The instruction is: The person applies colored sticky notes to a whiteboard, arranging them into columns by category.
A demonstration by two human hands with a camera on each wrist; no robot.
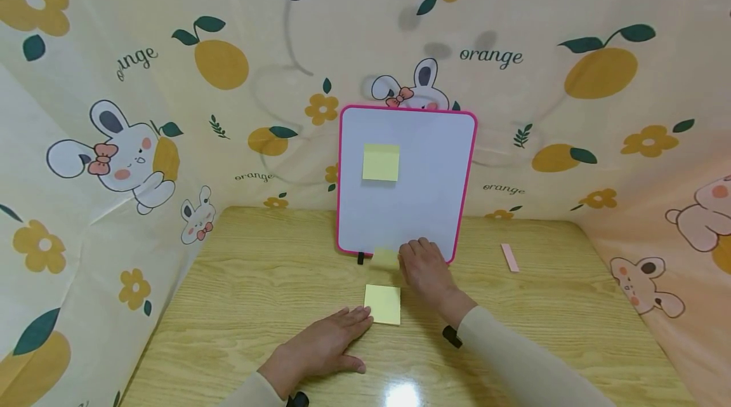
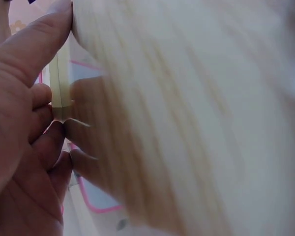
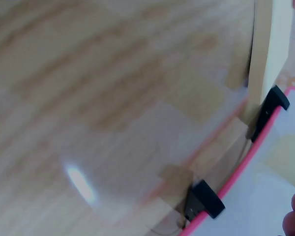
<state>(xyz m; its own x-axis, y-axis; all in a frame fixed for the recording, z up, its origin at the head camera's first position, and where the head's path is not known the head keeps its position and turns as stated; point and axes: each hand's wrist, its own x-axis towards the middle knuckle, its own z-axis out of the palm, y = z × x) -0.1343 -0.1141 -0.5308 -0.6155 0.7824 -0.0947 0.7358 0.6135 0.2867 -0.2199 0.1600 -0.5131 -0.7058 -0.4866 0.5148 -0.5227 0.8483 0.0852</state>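
Note:
My right hand is at the lower right of a whiteboard with a pink frame. Its curled fingers pinch the right edge of a yellow sticky note in front of the board's bottom edge; the right wrist view shows that note and two fingertips. Another sticky note is stuck on the board's upper left. Palm down on the table, my left hand has its fingers extended, and they touch the lower left corner of a pad of yellow sticky notes.
The whiteboard stands upright on black feet toward the back of the wood-grain table. A small pink strip lies to its right. Printed cloth with rabbits and oranges hangs behind and at both sides.

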